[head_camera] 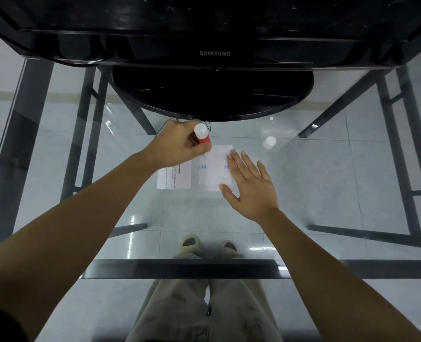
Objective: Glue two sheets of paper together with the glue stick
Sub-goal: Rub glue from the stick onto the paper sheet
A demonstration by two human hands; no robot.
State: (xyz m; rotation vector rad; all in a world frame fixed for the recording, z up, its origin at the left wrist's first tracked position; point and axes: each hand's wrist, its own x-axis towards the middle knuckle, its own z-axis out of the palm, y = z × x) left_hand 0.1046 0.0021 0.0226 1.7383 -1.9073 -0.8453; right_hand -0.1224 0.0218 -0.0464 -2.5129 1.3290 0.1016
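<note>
Two sheets, one glue stick; one white cap

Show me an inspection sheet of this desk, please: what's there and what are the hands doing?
Surface: see-through glass tabletop.
Job's things: left sheet and right sheet lie side by side; glue stick points tip down at the right sheet's far corner.
Clutter: white cap, apart to the right.
Hands: left hand grips the glue stick; right hand lies flat on the right sheet's edge.
Cables: thin black cable by the monitor base.
Surroundings: Samsung monitor; tiled floor.
</note>
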